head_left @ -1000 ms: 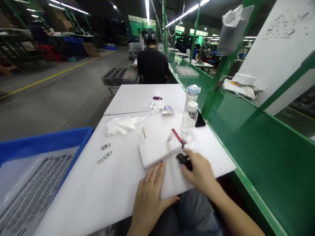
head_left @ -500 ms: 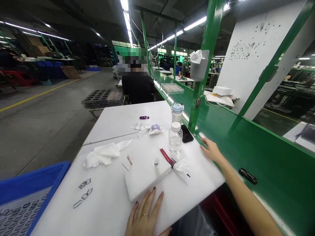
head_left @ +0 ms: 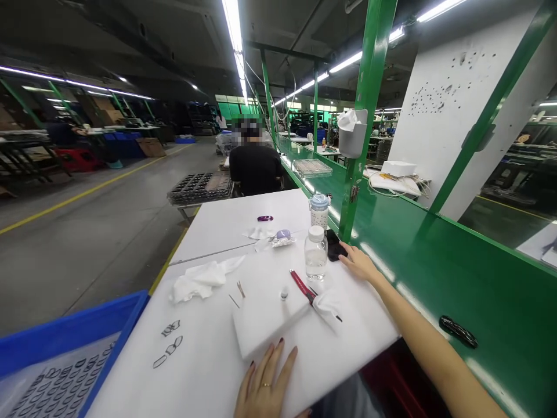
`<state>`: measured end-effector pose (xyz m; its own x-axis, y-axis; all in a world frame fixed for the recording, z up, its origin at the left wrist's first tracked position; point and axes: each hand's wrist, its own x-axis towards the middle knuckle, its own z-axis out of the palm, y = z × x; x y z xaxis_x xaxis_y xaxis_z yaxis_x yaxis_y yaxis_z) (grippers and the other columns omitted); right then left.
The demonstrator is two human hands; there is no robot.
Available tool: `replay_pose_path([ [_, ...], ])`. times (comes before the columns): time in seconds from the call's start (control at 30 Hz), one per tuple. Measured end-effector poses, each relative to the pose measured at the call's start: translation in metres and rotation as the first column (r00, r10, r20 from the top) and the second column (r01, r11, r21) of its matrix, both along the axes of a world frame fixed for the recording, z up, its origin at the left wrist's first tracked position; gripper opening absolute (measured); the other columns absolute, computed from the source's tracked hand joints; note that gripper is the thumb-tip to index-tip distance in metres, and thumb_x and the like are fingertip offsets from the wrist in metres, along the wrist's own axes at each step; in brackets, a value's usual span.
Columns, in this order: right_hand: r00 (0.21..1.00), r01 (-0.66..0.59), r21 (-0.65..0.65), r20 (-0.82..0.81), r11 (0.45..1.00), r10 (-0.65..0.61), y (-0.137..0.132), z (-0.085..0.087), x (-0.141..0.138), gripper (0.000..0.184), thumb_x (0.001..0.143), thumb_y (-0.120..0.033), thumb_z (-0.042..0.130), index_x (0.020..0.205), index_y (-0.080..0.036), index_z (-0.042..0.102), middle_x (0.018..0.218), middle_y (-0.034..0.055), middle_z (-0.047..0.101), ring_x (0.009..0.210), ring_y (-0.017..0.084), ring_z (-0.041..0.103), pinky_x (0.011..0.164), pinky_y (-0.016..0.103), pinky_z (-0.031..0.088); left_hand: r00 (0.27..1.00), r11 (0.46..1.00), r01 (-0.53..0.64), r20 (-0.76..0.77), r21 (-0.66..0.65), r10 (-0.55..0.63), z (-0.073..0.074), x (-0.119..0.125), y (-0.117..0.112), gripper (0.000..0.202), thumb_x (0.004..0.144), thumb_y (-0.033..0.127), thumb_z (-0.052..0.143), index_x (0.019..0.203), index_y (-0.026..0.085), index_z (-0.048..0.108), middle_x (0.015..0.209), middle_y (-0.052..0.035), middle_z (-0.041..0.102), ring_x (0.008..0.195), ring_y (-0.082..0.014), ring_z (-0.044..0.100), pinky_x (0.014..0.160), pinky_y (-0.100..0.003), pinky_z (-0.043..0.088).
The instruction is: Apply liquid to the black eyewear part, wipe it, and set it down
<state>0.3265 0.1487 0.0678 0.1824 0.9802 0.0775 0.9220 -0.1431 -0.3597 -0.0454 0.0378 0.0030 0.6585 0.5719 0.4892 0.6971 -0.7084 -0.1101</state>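
My right hand (head_left: pixel 359 264) reaches forward across the white table (head_left: pixel 209 371), fingers spread, fingertips touching a black phone (head_left: pixel 334 247) beside a clear water bottle (head_left: pixel 315 253). My left hand (head_left: pixel 265 386) lies flat and open at the near table edge, a ring on one finger, just below a white foam block (head_left: pixel 265 322). A red pen (head_left: pixel 301 285) lies on the block's right side with a crumpled white wipe (head_left: pixel 327 305). A small black part (head_left: pixel 458 331) rests on the green conveyor belt (head_left: pixel 435 273) to my right.
A blue bin (head_left: pixel 65 342) of small metal parts stands at the left. A few loose metal pieces (head_left: pixel 169 342) and a white cloth (head_left: pixel 200 280) lie on the table. A second bottle (head_left: pixel 319 211) stands behind the first. A person in black (head_left: pixel 256 168) sits ahead.
My right hand let go of the black part, which now lies on the green belt, and moved forward to the phone. The view tilted upward. The left hand stayed flat.
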Motion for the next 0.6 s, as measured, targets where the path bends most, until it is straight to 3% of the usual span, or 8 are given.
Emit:
replay_pose_path([
  [0.17, 0.998, -0.038, 0.066, -0.055, 0.997, 0.042, -0.031, -0.013, -0.003, 0.055, 0.097, -0.041, 0.035, 0.147, -0.018, 0.034, 0.148, 0.0111, 0.043, 0.130, 0.025, 0.044, 0.107, 0.037, 0.034, 0.995, 0.998, -0.070, 0.069, -0.003, 0.070, -0.009, 0.008, -0.004, 0.071, 0.061, 0.032, 0.071, 0.130, 0.026, 0.057, 0.135, -0.0074, 0.060, 0.118, -0.0304, 0.057, 0.097, -0.046, 0.041],
  [0.3, 0.999, -0.010, 0.093, -0.041, 0.996, 0.013, -0.050, -0.027, -0.006, 0.062, 0.095, -0.044, 0.036, 0.148, -0.014, 0.032, 0.149, 0.0135, 0.041, 0.133, 0.028, 0.042, 0.110, 0.042, 0.032, 0.995, 0.997, -0.055, 0.091, 0.058, 0.050, -0.019, 0.009, -0.003, 0.065, 0.065, 0.040, 0.072, 0.127, 0.026, 0.060, 0.131, -0.0061, 0.063, 0.116, -0.0299, 0.059, 0.095, -0.044, 0.044],
  [0.47, 0.999, -0.035, 0.082, 0.036, 0.996, 0.032, -0.050, -0.023, -0.010, 0.062, 0.095, -0.049, 0.035, 0.151, -0.022, 0.030, 0.151, 0.0093, 0.040, 0.133, 0.029, 0.042, 0.108, 0.043, 0.033, 0.998, 0.995, 0.051, 0.028, 0.090, -0.054, -0.023, 0.002, 0.004, 0.076, 0.065, 0.046, 0.075, 0.134, 0.025, 0.054, 0.136, -0.0047, 0.060, 0.117, -0.0279, 0.059, 0.092, -0.039, 0.049],
  [0.6, 0.997, -0.031, 0.084, 0.073, 0.996, 0.024, -0.047, -0.023, -0.010, 0.060, 0.095, -0.050, 0.034, 0.150, -0.026, 0.032, 0.149, 0.0093, 0.041, 0.131, 0.030, 0.043, 0.105, 0.046, 0.035, 0.997, 0.997, 0.071, -0.026, -0.033, -0.072, -0.018, 0.001, 0.011, 0.086, 0.063, 0.057, 0.077, 0.139, 0.026, 0.050, 0.138, -0.0062, 0.058, 0.118, -0.0295, 0.060, 0.091, -0.039, 0.053],
])
